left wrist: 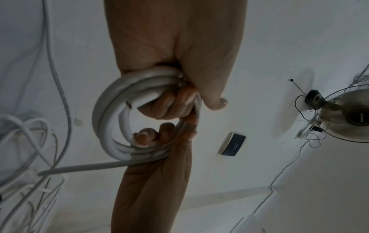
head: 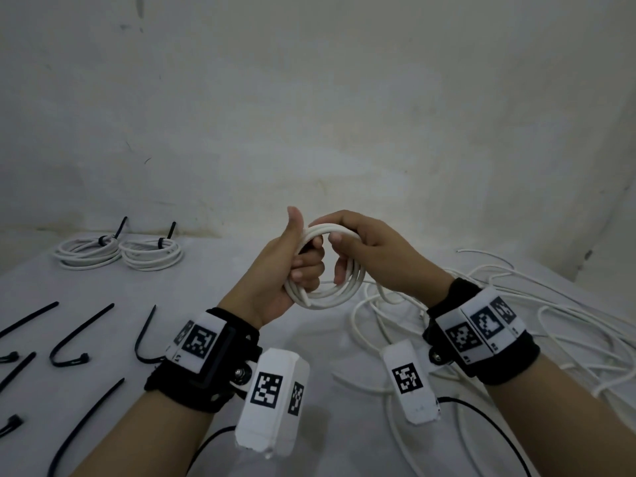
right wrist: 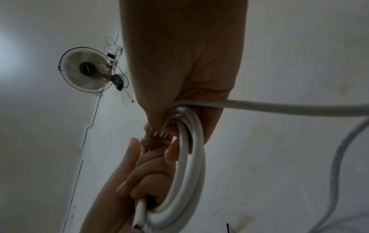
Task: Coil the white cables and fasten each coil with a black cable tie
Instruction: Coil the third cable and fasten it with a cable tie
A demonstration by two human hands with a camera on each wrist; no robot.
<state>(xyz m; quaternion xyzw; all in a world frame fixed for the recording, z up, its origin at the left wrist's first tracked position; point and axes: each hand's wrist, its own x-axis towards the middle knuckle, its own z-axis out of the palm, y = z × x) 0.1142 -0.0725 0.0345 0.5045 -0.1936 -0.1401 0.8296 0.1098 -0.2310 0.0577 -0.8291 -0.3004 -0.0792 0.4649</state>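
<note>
A white cable coil [head: 330, 290] of several loops hangs in the air above the table, held by both hands. My left hand [head: 296, 266] grips its left side, fingers curled through the loops, thumb up. My right hand [head: 347, 249] grips the right and top side with curled fingers. In the left wrist view the coil [left wrist: 111, 123] shows a free strand running off to the lower left. In the right wrist view the coil [right wrist: 191, 173] has a strand leaving to the right under the palm. Black cable ties [head: 74, 342] lie at the table's left.
Two tied coils [head: 86, 251], [head: 151, 254] lie at the back left of the grey table [head: 327, 359]. A tangle of loose white cables [head: 516, 321] covers the right side. A wall stands close behind. A wall fan [right wrist: 87, 69] shows in the wrist views.
</note>
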